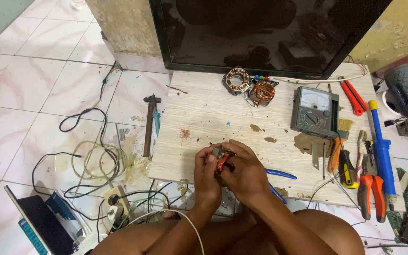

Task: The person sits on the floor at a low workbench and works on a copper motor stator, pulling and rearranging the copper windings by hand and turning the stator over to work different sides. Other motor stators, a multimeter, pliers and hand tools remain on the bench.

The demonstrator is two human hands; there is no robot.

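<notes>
Copper-wound and partly hidden, a small orange-brown motor coil with a grey metal core point(223, 159) sits clasped between a seated person's two bare hands over the near edge of a pale wood-grain board point(204, 118) laid on a white tiled floor point(20, 94). The left hand point(207, 175) curls its fingers around the coil's left side, thumb pressed on top; the right hand point(245, 170) wraps over it from the right, fingers bent tight on the part. Just beside the right wrist lie blue-handled pliers point(279, 174). Farther back on the board rest two round copper-wound stators point(250, 86), near the bottom edge of a black flat screen point(260, 33). To the right are a grey analogue multimeter point(314, 111), a blue soldering tool point(381, 148), orange-handled pliers point(370, 196) and a small brush point(344, 125). Off the board's left edge, a hammer point(149, 123) lies on the tiles near a tangle of black cables point(90, 160).
</notes>
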